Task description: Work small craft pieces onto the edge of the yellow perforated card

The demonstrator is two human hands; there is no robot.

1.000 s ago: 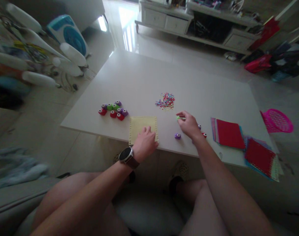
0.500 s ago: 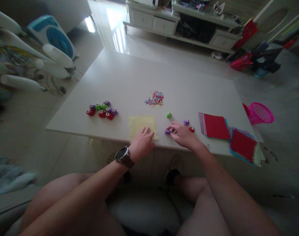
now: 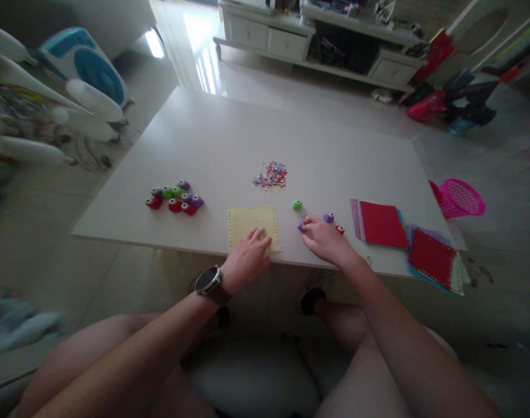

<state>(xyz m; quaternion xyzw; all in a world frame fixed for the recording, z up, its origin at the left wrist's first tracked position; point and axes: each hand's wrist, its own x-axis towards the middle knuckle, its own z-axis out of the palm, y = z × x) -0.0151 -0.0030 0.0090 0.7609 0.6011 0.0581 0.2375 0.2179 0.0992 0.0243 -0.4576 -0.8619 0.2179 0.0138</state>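
Left hand [image 3: 246,259]: fingers spread flat on yellow sheet [image 3: 252,226] at table [image 3: 230,139] front edge. Right hand [image 3: 327,238]: fingertips around purple punch [image 3: 300,226] beside sheet, grip seemingly closed; green punch [image 3: 296,204] nearby.

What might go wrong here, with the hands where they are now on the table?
1. The yellow paper lies at the table's near edge under the left hand; a pull might slide it off.
2. The right hand covers a purple punch with a red punch close behind; a sweep may knock that one off the edge.
3. The confetti pile is loose and could scatter.
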